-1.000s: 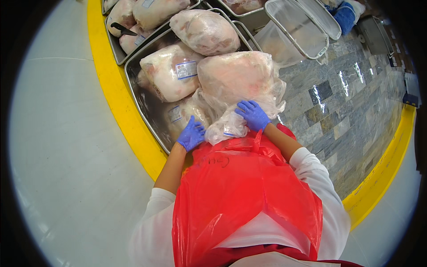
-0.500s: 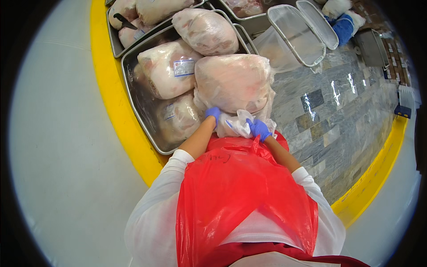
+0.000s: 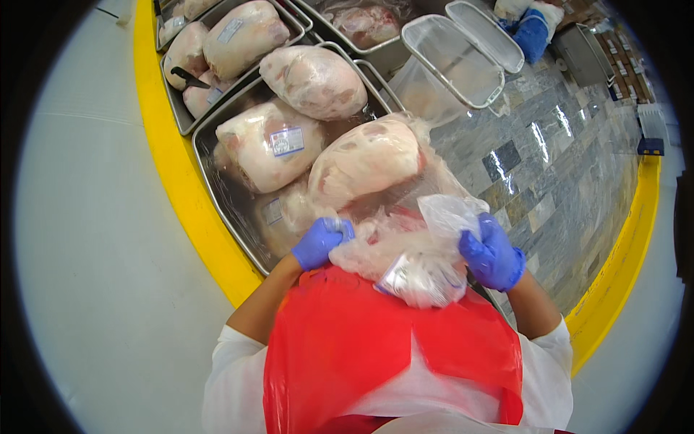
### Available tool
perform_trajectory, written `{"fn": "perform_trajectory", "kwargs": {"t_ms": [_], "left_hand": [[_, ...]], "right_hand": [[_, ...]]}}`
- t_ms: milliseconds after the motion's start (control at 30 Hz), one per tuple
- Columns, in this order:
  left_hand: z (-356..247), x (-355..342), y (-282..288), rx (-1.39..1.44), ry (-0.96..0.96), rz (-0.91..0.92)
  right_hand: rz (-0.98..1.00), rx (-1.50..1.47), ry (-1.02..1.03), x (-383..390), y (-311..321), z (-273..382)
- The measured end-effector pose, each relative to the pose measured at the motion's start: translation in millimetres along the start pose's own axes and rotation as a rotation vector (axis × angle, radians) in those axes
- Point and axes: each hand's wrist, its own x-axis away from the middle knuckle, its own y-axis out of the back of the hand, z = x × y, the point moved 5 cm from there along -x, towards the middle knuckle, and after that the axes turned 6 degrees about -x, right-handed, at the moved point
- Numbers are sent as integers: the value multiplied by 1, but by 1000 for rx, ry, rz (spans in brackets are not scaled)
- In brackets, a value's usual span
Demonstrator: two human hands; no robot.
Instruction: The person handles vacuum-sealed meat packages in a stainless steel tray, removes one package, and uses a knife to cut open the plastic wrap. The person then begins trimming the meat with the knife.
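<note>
One metal tray (image 3: 226, 206), centre-left: bagged meat pieces (image 3: 249, 139). Second tray (image 3: 176, 112), upper left: likewise, plus knife (image 3: 189, 77). Left hand (image 3: 322, 244), right hand (image 3: 493, 254): both clamped on plastic bag (image 3: 428, 278).

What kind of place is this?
Probably a meat-processing room: large pieces of meat in clear plastic, a deep metal tub holding several, and the person's red plastic apron.
</note>
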Motion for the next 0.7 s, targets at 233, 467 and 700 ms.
{"fn": "perform_trajectory", "kwargs": {"t_ms": [233, 467, 700], "left_hand": [[-76, 25, 6, -110, -214, 103], [-42, 15, 78, -1068, -184, -392], [70, -112, 14, -1108, -194, 177]], "right_hand": [[-495, 164, -31, 46, 71, -47], [-733, 264, -11, 101, 120, -47], [-904, 392, 29, 144, 142, -49]]}}
